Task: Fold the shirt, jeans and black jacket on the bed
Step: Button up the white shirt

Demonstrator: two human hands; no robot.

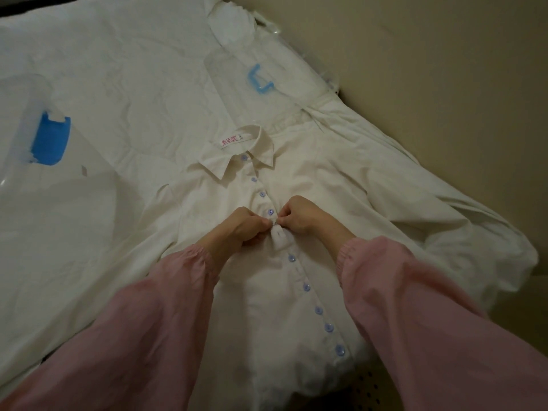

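Note:
A white shirt (311, 188) with pale blue buttons lies face up on the bed (118, 84), collar toward the far side. Its front is buttoned above and below my hands. My left hand (240, 225) and my right hand (299, 213) meet at the middle of the button strip, each pinching the strip's edge at one button. Both wrists wear pink sleeves. One shirt sleeve spreads out to the right toward the bed's edge. No jeans or black jacket show in this view.
Two clear plastic bags lie on the white sheet: one with a blue patch (50, 140) at the left, one with a light blue handle (259, 80) beyond the collar. A beige wall (444, 69) runs along the bed's right side.

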